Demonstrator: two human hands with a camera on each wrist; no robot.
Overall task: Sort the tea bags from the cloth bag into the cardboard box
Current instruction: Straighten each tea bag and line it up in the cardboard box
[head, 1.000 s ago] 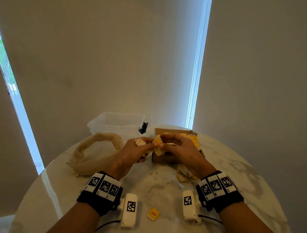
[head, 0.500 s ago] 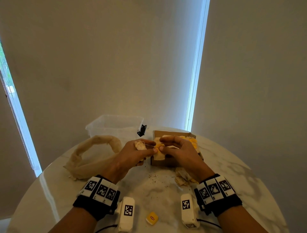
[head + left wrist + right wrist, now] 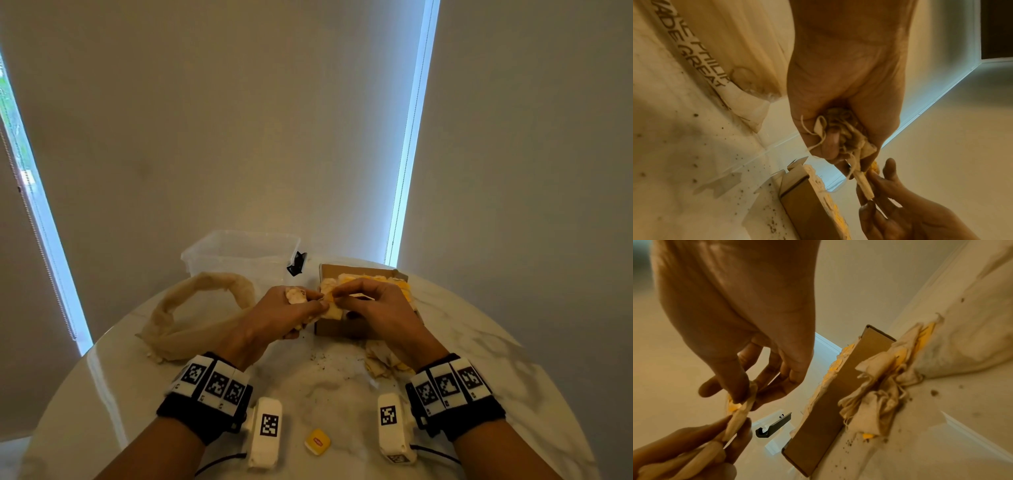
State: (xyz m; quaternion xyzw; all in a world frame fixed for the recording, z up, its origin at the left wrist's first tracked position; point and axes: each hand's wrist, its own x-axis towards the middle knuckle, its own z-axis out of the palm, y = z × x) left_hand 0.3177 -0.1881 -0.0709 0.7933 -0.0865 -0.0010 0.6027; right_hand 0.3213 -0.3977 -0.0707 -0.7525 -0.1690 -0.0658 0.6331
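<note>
Bundle [image 3: 840, 129] of tea bags is clenched in left hand [image 3: 281, 317] just left of box [image 3: 337, 330]; one bag [image 3: 740, 417] is pinched by right hand [image 3: 373, 308], probably being untangled for boxing. Sack [image 3: 191, 318] lies further left.

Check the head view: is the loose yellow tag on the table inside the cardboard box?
No: the yellow tag lies on the marble table near the wrists, well short of the cardboard box.
</note>
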